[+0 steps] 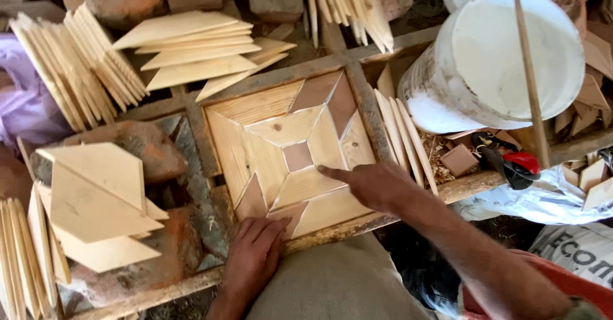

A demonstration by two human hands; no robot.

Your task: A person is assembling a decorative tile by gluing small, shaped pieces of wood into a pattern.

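Observation:
A square wooden frame (367, 112) lies in front of me, filled with a pattern of pale and reddish-brown wood pieces around a small brown centre square (297, 156). My left hand (252, 256) rests flat on the frame's near edge, fingers touching a brown triangular piece (290, 215) at the bottom. My right hand (370, 183) reaches in from the right, its index finger pressing on a pale piece (306, 186) just below the centre square. Neither hand holds anything.
Stacks of cut pale wood pieces lie at the left (96, 205), upper left (76, 65), top (198, 52) and right of the frame (402, 135). A white bucket (504, 58) with a stick (529, 71) stands at upper right. Bricks (140, 144) and a red-and-black tool (517, 163) lie around.

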